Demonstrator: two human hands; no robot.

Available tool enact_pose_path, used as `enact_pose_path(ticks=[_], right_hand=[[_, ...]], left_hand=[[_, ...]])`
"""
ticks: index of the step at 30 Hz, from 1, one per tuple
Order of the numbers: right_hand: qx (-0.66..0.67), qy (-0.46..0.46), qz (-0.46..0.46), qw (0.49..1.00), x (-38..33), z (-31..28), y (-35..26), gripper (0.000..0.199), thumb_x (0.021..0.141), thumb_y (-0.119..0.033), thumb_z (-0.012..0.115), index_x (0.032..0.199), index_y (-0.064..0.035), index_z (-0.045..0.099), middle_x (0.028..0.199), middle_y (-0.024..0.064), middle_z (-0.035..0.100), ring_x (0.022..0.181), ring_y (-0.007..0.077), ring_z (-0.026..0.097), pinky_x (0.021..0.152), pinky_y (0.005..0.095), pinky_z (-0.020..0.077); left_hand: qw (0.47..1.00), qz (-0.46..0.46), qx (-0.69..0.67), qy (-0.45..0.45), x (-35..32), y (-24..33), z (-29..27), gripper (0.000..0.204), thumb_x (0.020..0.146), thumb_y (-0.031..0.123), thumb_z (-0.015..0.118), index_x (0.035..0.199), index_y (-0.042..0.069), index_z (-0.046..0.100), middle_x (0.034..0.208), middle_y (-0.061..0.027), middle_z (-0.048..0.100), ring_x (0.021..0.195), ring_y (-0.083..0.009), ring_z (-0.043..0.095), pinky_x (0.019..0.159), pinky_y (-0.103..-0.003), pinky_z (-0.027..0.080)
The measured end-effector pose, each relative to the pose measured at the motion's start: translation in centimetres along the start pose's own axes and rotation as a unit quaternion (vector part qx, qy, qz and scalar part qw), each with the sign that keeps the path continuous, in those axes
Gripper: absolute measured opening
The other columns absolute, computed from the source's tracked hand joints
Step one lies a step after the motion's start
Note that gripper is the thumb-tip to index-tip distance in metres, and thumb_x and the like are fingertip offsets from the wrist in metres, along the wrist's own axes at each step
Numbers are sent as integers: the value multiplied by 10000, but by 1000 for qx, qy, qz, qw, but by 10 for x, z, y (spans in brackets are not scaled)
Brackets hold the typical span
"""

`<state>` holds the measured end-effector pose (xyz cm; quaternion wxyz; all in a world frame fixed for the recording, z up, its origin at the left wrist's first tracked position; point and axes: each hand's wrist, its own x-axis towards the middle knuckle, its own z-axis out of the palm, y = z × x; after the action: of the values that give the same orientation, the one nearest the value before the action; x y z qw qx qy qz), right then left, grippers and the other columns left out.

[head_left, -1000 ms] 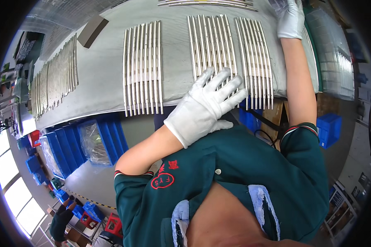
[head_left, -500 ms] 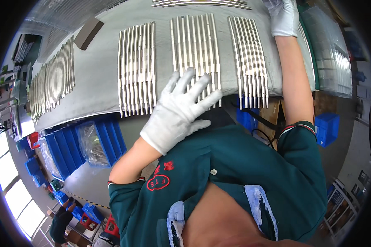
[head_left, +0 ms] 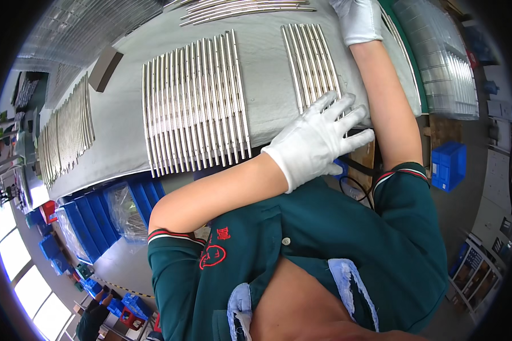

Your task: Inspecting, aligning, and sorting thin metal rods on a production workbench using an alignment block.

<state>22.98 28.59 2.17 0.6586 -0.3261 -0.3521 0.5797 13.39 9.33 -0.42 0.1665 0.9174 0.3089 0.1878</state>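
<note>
Spreading its fingers, the left hand [head_left: 320, 142] is over a narrow row of metal rods [head_left: 310, 62] on the table [head_left: 263, 74].
A wider row [head_left: 196, 105] lies leftward; the right hand [head_left: 359, 21] is partly outside view, its grip I cannot tell.

One desk [head_left: 119, 145] carries four groupings of metal rods: a wide set [head_left: 196, 105] of about sixteen, a narrow set [head_left: 311, 65] of six or seven (the left grip [head_left: 320, 139] hides part of it), a far-left row [head_left: 68, 132] of well over a dozen, and a crosswise bundle [head_left: 244, 11] of at least four, its exact number unclear at the cut-off edge. One dark block [head_left: 106, 69]. Two grips in all, counting the right grip [head_left: 359, 21]. Two short sleeves, one shirt button [head_left: 285, 241], one blue box [head_left: 448, 165] at right, and one other person [head_left: 94, 319].
</note>
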Motion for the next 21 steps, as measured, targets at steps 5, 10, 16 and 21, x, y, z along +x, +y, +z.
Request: enact_pose_path(ticks=[5, 10, 16, 21], right_hand=[[39, -13, -7, 999, 2, -4, 1, 495, 907, -241, 635, 1367, -119, 498, 1203, 33, 615, 1054, 195, 589, 866, 369, 471], [56, -24, -2, 998, 0, -4, 0, 486, 897, -271, 646, 1338, -116, 514, 1174, 34, 620, 1042, 194, 588, 873, 372, 469], [43, -22, -1, 999, -1, -3, 3, 484, 895, -256, 653, 1336, -106, 519, 1165, 32, 623, 1038, 178, 591, 873, 354, 473], [54, -50, -5, 997, 5, -9, 8, 490, 894, -245, 660, 1339, -93, 521, 1151, 35, 631, 1026, 182, 600, 878, 337, 481]], left_hand=[[1000, -16, 18, -14, 1, 0, -1, 789, 661, 394, 805, 1351, 166, 498, 1381, -143, 451, 1338, -372, 380, 1128, -518, 291], [997, -61, 24, -37, -23, 0, -15, 802, 663, 400, 802, 1361, 164, 483, 1392, -146, 445, 1332, -381, 384, 1122, -524, 297], [991, -122, 36, -40, -54, -1, -34, 828, 661, 387, 806, 1378, 158, 461, 1397, -165, 433, 1313, -408, 397, 1105, -525, 331], [989, -138, 37, -42, -59, 1, -34, 839, 656, 382, 812, 1379, 149, 457, 1400, -167, 426, 1309, -411, 399, 1104, -522, 335]])
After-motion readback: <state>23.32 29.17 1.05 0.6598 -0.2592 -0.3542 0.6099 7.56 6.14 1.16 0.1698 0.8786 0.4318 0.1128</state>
